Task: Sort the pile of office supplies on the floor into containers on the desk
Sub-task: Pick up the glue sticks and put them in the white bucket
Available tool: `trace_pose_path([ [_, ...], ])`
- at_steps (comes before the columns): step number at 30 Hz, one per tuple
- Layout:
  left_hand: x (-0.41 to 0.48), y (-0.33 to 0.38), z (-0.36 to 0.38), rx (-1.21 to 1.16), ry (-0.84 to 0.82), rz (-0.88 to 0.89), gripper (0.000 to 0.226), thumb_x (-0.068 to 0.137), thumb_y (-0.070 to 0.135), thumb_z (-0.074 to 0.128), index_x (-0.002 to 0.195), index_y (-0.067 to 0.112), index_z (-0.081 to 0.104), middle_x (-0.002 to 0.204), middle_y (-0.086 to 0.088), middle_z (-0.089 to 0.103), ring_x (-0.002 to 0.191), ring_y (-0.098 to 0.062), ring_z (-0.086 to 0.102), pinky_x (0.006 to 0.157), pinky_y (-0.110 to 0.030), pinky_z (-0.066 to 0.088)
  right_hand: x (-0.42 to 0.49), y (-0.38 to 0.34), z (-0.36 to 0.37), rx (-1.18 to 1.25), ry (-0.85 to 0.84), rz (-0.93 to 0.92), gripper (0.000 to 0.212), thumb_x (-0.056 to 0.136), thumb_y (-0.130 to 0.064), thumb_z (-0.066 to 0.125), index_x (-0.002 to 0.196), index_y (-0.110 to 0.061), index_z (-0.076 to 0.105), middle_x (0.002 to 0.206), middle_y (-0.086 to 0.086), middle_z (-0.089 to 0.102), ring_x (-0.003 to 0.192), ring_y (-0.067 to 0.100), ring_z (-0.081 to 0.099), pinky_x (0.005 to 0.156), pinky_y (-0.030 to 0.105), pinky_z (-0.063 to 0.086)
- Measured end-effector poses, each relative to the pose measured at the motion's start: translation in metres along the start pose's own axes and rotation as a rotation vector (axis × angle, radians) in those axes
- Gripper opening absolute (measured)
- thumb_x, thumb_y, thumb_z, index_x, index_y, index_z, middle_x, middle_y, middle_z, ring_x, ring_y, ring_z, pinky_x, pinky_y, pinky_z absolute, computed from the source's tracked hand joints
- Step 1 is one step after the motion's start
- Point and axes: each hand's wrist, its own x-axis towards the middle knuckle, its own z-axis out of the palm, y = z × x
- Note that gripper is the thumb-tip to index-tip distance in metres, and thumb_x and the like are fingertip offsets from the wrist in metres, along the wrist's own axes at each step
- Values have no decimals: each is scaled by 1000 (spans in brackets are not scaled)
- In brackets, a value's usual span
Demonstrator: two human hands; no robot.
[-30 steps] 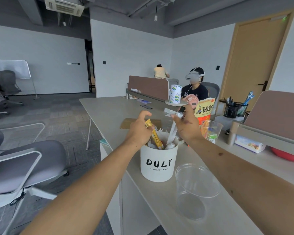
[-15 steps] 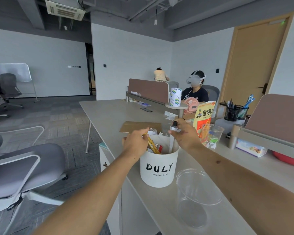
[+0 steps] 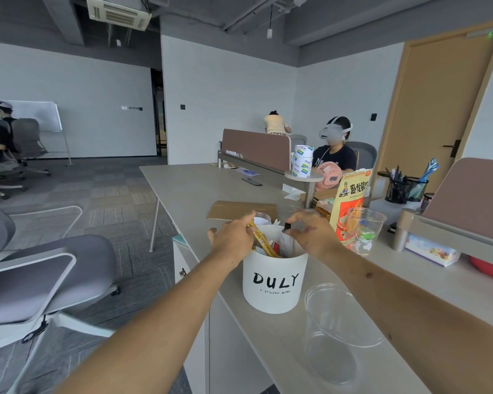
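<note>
Both hands at the rim of one white DULY cup, dropping supplies in.

Nearest: one empty clear cup at the desk edge. Just beyond it, one white cup with several supplies inside. Left hand clamped on a yellow stick-shaped item, lower end inside the cup. Right hand fingers pinched together on a black-capped white pen over the rim. Farther: a second clear cup, one orange snack bag, one cardboard sheet, one pink fan, one black mesh pen holder.
</note>
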Motion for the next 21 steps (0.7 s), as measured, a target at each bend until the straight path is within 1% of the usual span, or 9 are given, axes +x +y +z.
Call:
trace_pose_path([
  [2, 2, -4, 1, -60, -59, 9, 43, 103, 34, 39, 145, 44, 34, 139, 1, 55, 131, -22, 44, 113, -51, 20, -3, -3, -5, -40, 6, 13, 17, 91, -28, 64, 108, -25, 68, 123, 2, 63, 97, 25, 63, 91, 34, 50],
  [5, 0, -6, -8, -221, -99, 22, 48, 100, 38, 45, 146, 45, 31, 147, 2, 47, 134, -24, 42, 110, -53, 30, -9, -11, -12, 35, -9, -20, 27, 94, -22, 61, 120, -22, 65, 137, 1, 55, 100, 25, 63, 94, 37, 50],
  [7, -6, -4, -20, -288, -76, 31, 48, 99, 37, 49, 145, 40, 35, 146, 5, 47, 132, -23, 45, 110, -51, 34, -15, -24, -15, 53, 0, -42, 28, 93, -22, 62, 121, -24, 63, 126, 4, 61, 99, 24, 64, 94, 39, 51],
  [9, -14, -5, -34, -294, -35, 50, 43, 98, 31, 53, 140, 32, 46, 139, 5, 53, 123, -17, 51, 107, -40, 38, -22, -41, -15, 33, 15, -92, 26, 92, -21, 62, 118, -23, 63, 114, 0, 61, 96, 22, 63, 92, 38, 51],
  [11, -25, -10, -50, -284, -11, 65, 34, 97, 24, 55, 130, 27, 57, 126, 7, 61, 111, -10, 56, 96, -27, 42, -31, -62, -9, -37, 33, -155, 24, 91, -23, 62, 116, -23, 62, 109, -5, 59, 94, 20, 62, 88, 32, 50],
  [12, -32, -14, -57, -283, -3, 67, 30, 95, 21, 56, 124, 26, 61, 118, 9, 65, 107, -9, 58, 93, -26, 44, -37, -72, -4, -52, 39, -184, 24, 91, -25, 62, 115, -25, 61, 110, -6, 60, 92, 18, 61, 87, 31, 50],
  [15, -56, -38, -75, -236, 50, 54, 23, 91, 20, 57, 108, 30, 68, 101, 13, 69, 97, -8, 63, 93, -29, 49, -56, -98, 21, -63, 23, -263, 24, 89, -20, 60, 113, -24, 61, 116, -3, 63, 78, 14, 52, 85, 29, 48],
  [17, -75, -59, -86, -139, 91, 39, 23, 90, 22, 56, 107, 30, 69, 99, 15, 70, 93, -7, 63, 93, -31, 49, -70, -111, 42, -72, 7, -310, 26, 88, -17, 60, 113, -21, 61, 116, -1, 63, 78, 17, 50, 86, 28, 47],
  [21, -114, -115, -95, 86, 114, -19, 22, 90, 27, 55, 109, 32, 66, 104, 14, 71, 104, -15, 62, 97, -40, 46, -101, -126, 95, -68, -53, -390, 27, 85, -15, 61, 112, -15, 61, 115, 7, 63, 105, 26, 59, 90, 36, 48],
])
